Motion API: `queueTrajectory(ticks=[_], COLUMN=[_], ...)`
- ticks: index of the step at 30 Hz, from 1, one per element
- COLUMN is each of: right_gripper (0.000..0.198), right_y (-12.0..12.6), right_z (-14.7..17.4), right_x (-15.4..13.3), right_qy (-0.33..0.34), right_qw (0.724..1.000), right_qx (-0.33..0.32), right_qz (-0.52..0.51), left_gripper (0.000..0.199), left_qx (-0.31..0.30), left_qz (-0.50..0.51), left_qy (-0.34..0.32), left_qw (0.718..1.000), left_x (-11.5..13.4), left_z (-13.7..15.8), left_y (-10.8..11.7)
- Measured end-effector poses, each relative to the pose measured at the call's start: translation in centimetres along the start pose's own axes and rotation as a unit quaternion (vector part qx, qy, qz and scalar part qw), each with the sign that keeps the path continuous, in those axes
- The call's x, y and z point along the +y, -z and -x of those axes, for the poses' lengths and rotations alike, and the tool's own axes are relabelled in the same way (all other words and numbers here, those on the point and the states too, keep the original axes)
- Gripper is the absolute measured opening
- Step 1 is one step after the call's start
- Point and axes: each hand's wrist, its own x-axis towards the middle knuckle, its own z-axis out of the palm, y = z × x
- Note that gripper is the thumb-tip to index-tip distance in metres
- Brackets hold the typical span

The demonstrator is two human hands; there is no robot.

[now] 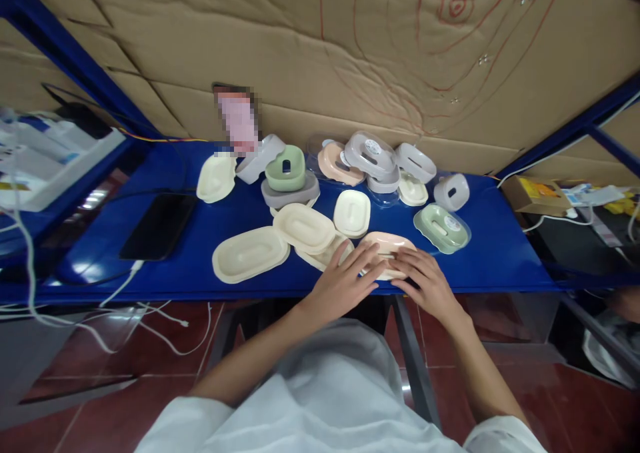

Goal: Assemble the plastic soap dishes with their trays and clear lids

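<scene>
A peach oval plastic dish [393, 240] lies at the front edge of the blue table, partly covered by my hands. My left hand [347, 273] rests over its left side, fingers stretched out and slightly apart. From the right, my right hand [425, 278] reaches onto the same dish, its fingers spread across the surface. Left of my left hand, cream oval trays [305, 228] overlap one another, and a longer cream tray [250, 253] sits beside them. A small cream rounded dish [352, 213] is just beyond my fingers.
Behind are a green box [286, 168], a grey lidded box [371, 153] and a peach piece [340, 163]. A green lidded piece [442, 228] lies right. A black phone [159, 226] with a white cable is left. Cardboard [280, 40] walls the back.
</scene>
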Motion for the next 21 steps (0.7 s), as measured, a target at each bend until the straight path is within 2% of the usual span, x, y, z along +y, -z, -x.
queueTrajectory(ticks=[2,4,5,6,8,11,15,17,19,21], right_gripper=[0.043,0.047,0.05,0.052,0.054,0.047,0.048,0.052,0.053,0.048], right_y=[1.9,4.1,5.1,5.9,6.6,6.3,5.4,5.2,5.1,4.9], right_z=[-0.9,-1.7,-2.0,-2.3,-2.7,-3.6,-6.2,-8.1,-9.9,-10.9], right_x=[1.6,5.1,7.4,9.9,14.4,18.7,20.6,21.0,20.7,19.1], right_qy=[-0.033,-0.126,-0.184,-0.241,-0.336,-0.374,-0.394,-0.385,-0.371,-0.349], right_qw=[0.998,0.978,0.963,0.949,0.927,0.915,0.902,0.906,0.912,0.922], right_qx=[0.057,0.15,0.172,0.168,0.086,0.021,0.016,0.004,-0.013,-0.026], right_qz=[0.019,0.066,0.093,0.115,0.146,0.15,0.174,0.177,0.175,0.166], left_gripper=[0.029,0.023,0.021,0.021,0.021,0.02,0.018,0.017,0.017,0.017], left_qx=[-0.003,-0.002,-0.003,-0.006,-0.01,-0.011,-0.032,-0.049,-0.062,-0.067], left_qz=[0.006,0.014,0.016,0.017,0.018,0.016,0.007,0.0,-0.004,-0.002], left_qy=[0.002,0.007,0.008,0.006,0.002,-0.001,-0.009,-0.015,-0.019,-0.016], left_qw=[1.0,1.0,1.0,1.0,1.0,1.0,0.999,0.999,0.998,0.998], left_x=[-0.1,-0.2,-0.2,-0.2,-0.3,-0.3,-0.1,0.0,0.0,0.0], left_z=[-0.4,-0.3,-0.2,-0.1,0.2,0.5,0.3,0.1,0.0,0.0], left_y=[-0.9,-1.3,-1.3,-1.3,-1.2,-0.9,-0.3,0.0,0.1,0.1])
